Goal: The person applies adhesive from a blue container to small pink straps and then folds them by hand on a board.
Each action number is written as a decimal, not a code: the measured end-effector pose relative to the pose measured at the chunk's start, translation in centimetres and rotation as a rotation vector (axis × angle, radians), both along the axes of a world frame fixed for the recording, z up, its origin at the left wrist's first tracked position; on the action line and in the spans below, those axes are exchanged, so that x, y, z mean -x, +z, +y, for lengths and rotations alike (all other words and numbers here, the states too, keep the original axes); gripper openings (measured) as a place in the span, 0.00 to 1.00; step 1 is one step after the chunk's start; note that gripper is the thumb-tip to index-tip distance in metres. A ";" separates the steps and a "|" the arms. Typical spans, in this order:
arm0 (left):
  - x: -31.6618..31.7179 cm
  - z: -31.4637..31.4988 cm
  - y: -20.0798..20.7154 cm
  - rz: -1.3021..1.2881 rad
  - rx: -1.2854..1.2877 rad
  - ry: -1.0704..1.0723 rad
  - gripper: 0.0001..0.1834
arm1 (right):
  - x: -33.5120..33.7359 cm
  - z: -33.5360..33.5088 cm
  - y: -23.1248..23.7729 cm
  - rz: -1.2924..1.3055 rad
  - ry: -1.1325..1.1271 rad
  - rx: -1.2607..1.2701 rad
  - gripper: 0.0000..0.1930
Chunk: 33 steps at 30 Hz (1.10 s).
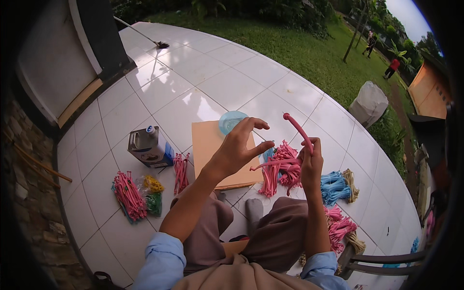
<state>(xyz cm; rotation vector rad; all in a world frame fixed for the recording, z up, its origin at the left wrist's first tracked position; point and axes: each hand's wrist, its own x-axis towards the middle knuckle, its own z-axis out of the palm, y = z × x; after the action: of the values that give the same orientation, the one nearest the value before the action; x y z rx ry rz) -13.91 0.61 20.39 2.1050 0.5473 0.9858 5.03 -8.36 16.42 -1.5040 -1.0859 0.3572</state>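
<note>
My right hand [311,162] is closed round a few thin pink stalks [300,129] with knobbed ends. One curves upward from the fist, another points left towards my other hand, and a third hangs below. My left hand [238,150] is raised with thumb and fingers apart, holding nothing. It hovers over a tan board [205,147] on the floor. A light blue round dish [228,122] rests at the board's far edge, partly hidden behind my left fingers. Just beyond the board's right side lie bundles of similar pink stalks [270,181].
At left stand a metal can [150,150] with a blue cap, pink bundles [129,195], and clear bags [153,200] of yellow and green pieces. Blue bundles [333,188] and beige ones [352,186] lie right, beside a dark chair [382,263]. A white sack [369,104] stands by the grass.
</note>
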 end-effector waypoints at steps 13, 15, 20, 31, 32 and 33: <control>1.3 3.6 -4.4 0.320 0.104 -0.204 0.12 | -2.7 3.8 0.3 0.429 0.551 0.279 0.15; 1.5 4.6 -6.4 0.305 0.136 -0.160 0.11 | -3.9 5.9 -2.2 0.470 0.635 0.315 0.14; 0.6 7.1 -12.6 0.302 0.015 -0.115 0.08 | -5.9 10.2 -9.3 0.366 0.587 0.463 0.15; 1.8 10.5 -18.7 0.376 -0.010 0.085 0.08 | -3.9 16.3 -15.0 0.437 0.548 0.616 0.17; 1.8 10.6 -18.8 0.377 -0.035 0.093 0.07 | -4.0 16.6 -15.5 0.483 0.556 0.591 0.17; 1.7 10.7 -18.5 0.383 -0.020 0.088 0.07 | -4.0 16.9 -15.6 0.493 0.552 0.605 0.17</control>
<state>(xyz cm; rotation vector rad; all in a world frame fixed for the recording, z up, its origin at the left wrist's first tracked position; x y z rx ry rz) -15.66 11.35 1.88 2.3177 0.8276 0.6348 9.06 8.50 0.82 -1.4736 -1.0144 1.4662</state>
